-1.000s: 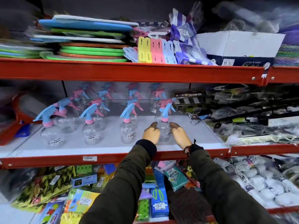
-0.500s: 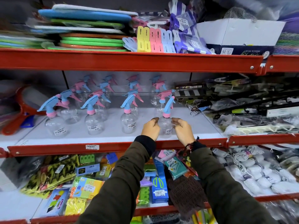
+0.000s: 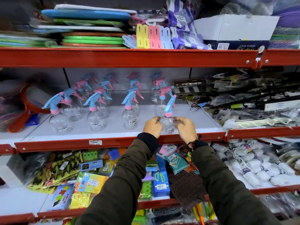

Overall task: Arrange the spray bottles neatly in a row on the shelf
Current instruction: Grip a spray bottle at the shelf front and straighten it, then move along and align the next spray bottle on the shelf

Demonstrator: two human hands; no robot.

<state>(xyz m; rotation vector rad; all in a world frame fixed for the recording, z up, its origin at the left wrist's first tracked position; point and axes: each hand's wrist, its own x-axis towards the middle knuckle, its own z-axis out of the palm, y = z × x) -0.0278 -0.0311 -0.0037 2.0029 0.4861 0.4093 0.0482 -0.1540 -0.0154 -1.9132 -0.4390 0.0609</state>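
Red shelving ran across the view, and on the white shelf (image 3: 191, 120) the front-right bottle (image 3: 167, 122) stood upright at the end of the front row. Both hands clasped its clear belly, left hand (image 3: 152, 126) and right hand (image 3: 185, 128) with fingers curled against its sides. Since a second before, its blue trigger had swung from leftward to pointing up-right, so it likely needed turning back to match its neighbours (image 3: 129, 117)

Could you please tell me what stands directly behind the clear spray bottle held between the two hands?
Behind the clear plastic spray bottle with the blue trigger stands another clear bottle with a pink trigger head, more behind it. The held bottle hides its base.
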